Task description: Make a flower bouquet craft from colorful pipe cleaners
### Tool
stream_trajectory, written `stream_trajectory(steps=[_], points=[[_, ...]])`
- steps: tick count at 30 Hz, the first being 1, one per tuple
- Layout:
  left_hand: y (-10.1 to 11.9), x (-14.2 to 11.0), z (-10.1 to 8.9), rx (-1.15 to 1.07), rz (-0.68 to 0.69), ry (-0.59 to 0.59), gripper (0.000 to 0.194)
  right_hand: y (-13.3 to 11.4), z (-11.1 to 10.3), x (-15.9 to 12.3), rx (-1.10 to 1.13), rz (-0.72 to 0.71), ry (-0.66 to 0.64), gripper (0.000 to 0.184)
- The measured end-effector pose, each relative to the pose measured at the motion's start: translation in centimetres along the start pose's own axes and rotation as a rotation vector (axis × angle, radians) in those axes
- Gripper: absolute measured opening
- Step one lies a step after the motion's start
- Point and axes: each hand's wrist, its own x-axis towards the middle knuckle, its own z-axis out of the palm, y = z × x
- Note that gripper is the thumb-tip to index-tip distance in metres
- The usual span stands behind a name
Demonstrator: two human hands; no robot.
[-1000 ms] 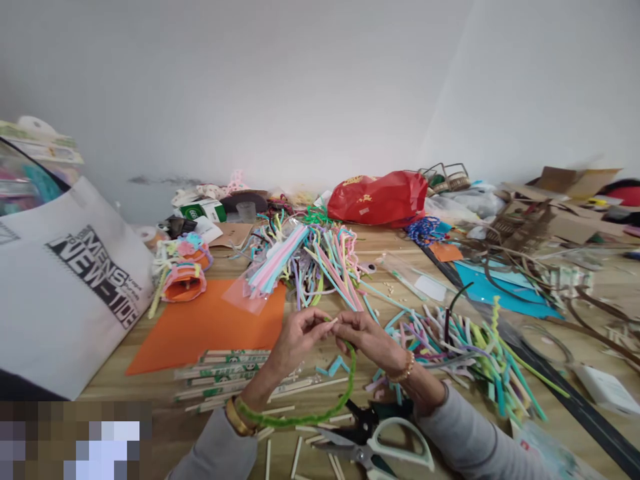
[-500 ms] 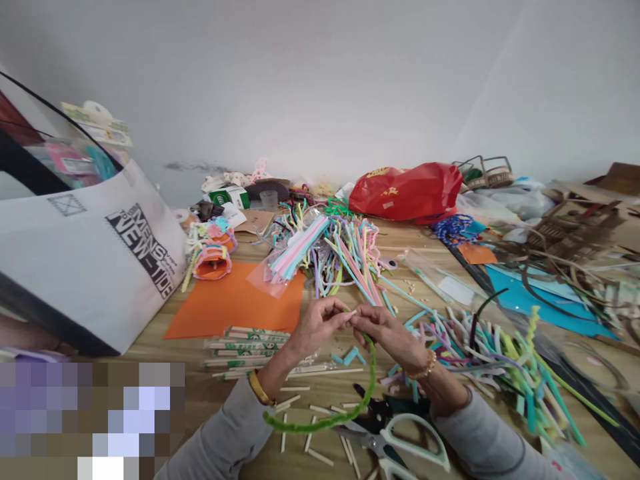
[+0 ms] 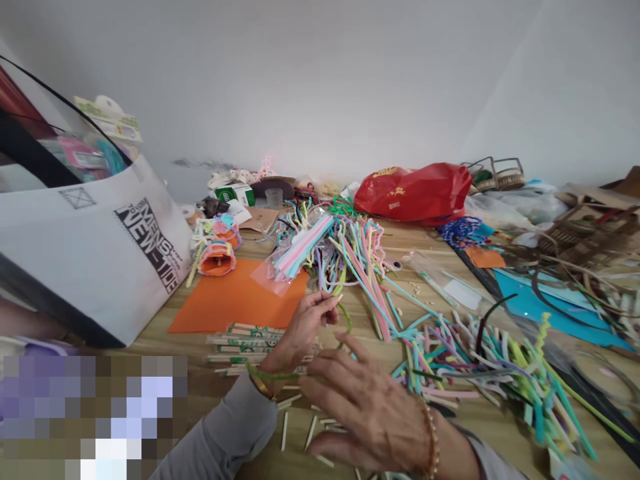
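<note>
My left hand (image 3: 306,328) is closed in a pinch on one end of a green pipe cleaner (image 3: 346,316), near the middle of the view. A small pale tip shows at its fingertips; whether it is a bit of stick or a fingernail I cannot make out. From there the pipe cleaner curves down behind my right hand (image 3: 367,403), and its far end comes out by my left wrist. My right hand is spread open, palm down, its fingers against or just over the pipe cleaner. Short cut sticks (image 3: 311,432) lie underneath, partly covered by that hand.
A large pile of pastel pipe cleaners (image 3: 350,257) lies ahead, more (image 3: 505,360) to the right. Orange sheets (image 3: 235,300) and wrapped chopsticks (image 3: 250,348) lie left of centre. A tall white bag (image 3: 100,253) stands at left; a red bag (image 3: 413,193) rests at the back.
My right hand has let go at the pinch point and moved down toward me, fingers spreading along the pipe cleaner. It now covers the scissors. My left hand keeps its pinch.
</note>
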Motion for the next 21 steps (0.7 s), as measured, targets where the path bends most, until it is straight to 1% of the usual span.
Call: stream_trajectory(steps=[2, 4, 6, 7, 9, 11, 14, 17, 18, 19, 20, 21], points=[[-0.1, 0.1, 0.1, -0.025, -0.011, 0.011, 0.032, -0.4, 1.0, 0.1, -0.082, 0.004, 0.009, 0.036], [-0.1, 0.1, 0.2, -0.035, -0.017, 0.012, 0.032, -0.5, 1.3, 0.1, -0.091, -0.022, -0.012, 0.032], [-0.1, 0.1, 0.3, -0.036, -0.019, 0.01, 0.032, -0.4, 0.8, 0.1, -0.036, -0.032, -0.064, 0.028], [0.0, 0.1, 0.4, -0.034, -0.019, 0.008, 0.032, -0.4, 0.3, 0.1, 0.0, -0.007, -0.082, 0.027], [0.1, 0.1, 0.4, -0.029, -0.015, 0.003, 0.031, -0.3, -0.8, 0.0, 0.07, 0.09, -0.063, 0.024], [0.3, 0.0, 0.4, -0.026, -0.014, -0.005, 0.03, -0.1, -2.1, 0.0, 0.128, 0.182, -0.002, 0.023], [0.5, 0.0, 0.3, -0.03, -0.037, -0.034, 0.029, 0.5, -4.2, -0.3, 0.163, 0.23, 0.05, 0.027], [0.4, -0.1, 0.4, -0.046, -0.082, -0.106, 0.028, 0.8, -6.3, -1.4, 0.186, 0.283, 0.155, 0.032], [0.4, -0.2, 0.4, -0.051, -0.098, -0.136, 0.028, 0.8, -6.9, -1.9, 0.185, 0.313, 0.215, 0.031], [0.3, -0.2, 0.5, -0.058, -0.113, -0.167, 0.029, 0.8, -7.4, -2.4, 0.184, 0.368, 0.303, 0.027], [0.3, -0.3, 0.5, -0.064, -0.127, -0.196, 0.03, 0.7, -7.9, -2.8, 0.221, 0.442, 0.395, 0.023], [0.2, -0.3, 0.6, -0.073, -0.139, -0.223, 0.031, 0.7, -8.2, -3.2, 0.299, 0.536, 0.451, 0.02]])
